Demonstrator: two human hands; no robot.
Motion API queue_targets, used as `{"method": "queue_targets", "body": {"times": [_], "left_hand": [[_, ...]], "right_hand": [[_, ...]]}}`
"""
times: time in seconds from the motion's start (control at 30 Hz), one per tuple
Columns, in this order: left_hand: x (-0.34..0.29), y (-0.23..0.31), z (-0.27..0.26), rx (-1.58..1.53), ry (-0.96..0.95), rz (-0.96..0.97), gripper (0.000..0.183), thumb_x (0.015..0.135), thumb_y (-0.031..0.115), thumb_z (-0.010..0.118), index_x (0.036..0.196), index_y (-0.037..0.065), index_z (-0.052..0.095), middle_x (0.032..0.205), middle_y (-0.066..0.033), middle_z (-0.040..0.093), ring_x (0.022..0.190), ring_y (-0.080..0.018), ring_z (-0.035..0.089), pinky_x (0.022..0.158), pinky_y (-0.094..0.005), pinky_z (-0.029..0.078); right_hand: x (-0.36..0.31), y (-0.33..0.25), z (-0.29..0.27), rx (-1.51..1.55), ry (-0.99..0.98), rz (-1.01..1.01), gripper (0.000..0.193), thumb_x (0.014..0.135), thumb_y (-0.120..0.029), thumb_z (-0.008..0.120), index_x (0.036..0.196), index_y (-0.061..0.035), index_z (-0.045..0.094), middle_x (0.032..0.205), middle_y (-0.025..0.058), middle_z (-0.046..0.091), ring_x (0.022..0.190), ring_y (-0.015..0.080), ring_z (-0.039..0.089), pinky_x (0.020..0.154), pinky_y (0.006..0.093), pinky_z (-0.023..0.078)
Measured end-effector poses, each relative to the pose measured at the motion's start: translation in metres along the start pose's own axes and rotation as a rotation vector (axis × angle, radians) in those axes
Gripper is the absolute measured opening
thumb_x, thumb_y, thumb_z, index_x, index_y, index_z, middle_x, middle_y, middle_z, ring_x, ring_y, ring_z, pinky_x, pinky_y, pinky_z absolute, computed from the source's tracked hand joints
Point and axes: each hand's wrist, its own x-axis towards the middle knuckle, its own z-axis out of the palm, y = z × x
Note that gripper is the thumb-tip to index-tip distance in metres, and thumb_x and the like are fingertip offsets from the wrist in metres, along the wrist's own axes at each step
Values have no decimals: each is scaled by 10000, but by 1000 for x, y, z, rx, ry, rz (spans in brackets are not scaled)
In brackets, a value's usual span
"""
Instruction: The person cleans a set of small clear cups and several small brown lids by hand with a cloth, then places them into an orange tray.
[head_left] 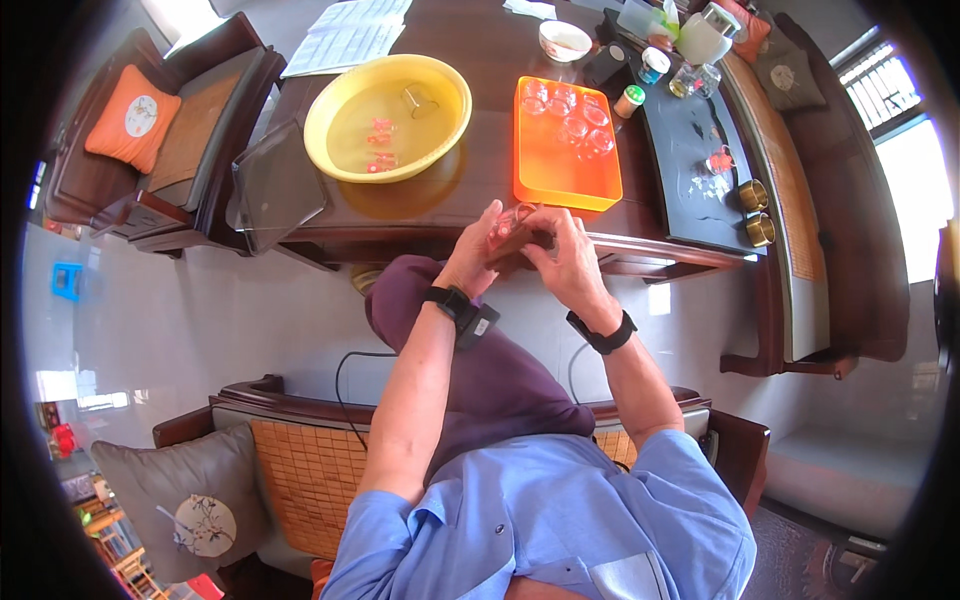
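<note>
Glass: gripping a pink-marked cup (506, 230) in the left hand (470, 262), curling the right hand (571, 265) against it, cannot tell whether pinching, just nearside of the orange tray (566, 178); seemingly rubbing it, calling next for gentle, steady support.

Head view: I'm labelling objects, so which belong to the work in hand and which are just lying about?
Likely in use: held glass piece, clear glassware, orange tray, yellow basin.
Seemingly lying about: papers, white bowl, left orange cushion.
</note>
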Motion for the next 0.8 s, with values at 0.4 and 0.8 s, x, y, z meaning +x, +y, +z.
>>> {"method": "queue_targets", "body": {"times": [0.4,0.8], "left_hand": [[12,-18,5,331,24,565,345,1023,175,632,1325,23,568,1170,-81,679,966,-169,671,849,-339,554],[-1,-29,45,218,-40,73,454,1074,415,512,1361,65,555,1203,-11,688,921,-99,620,740,-247,468]], "right_hand": [[-8,11,28,372,394,334,213,896,36,660,1051,-11,522,939,146,667,760,265,657,722,340,540],[-57,23,9,51,522,103,211,863,53,667,1004,-37,539,965,120,683,880,277,614,803,395,516]]}}
